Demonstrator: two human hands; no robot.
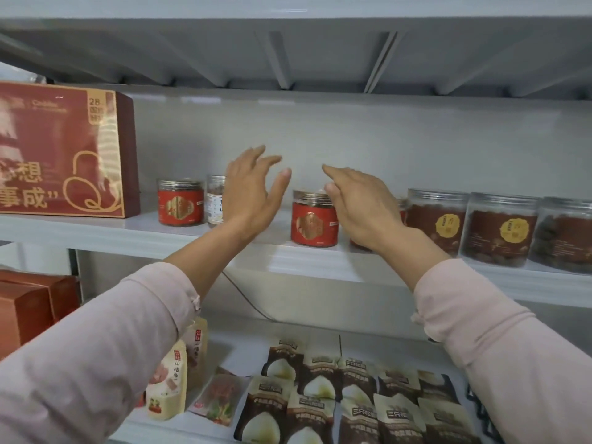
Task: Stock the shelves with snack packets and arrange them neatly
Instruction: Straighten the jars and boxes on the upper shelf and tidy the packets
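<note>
Both my hands are raised over the middle shelf (288,261). My left hand (250,190) is open, fingers spread, just left of a red-labelled clear jar (314,219). My right hand (362,206) is open too, fingers straight, right of that jar's lid and partly covering it; I cannot tell if it touches. Neither hand holds anything. Below, on the lower shelf, lie several brown-and-white snack packets (352,402) in rows, with cream stand-up pouches (169,379) and a clear red packet (221,398) to their left.
On the middle shelf a large red gift box (64,149) stands at the left, then a red jar (181,201) and a white-labelled jar (215,200). Brown-labelled jars (499,229) line the right. Orange boxes (32,306) sit lower left. A shelf underside (288,59) hangs overhead.
</note>
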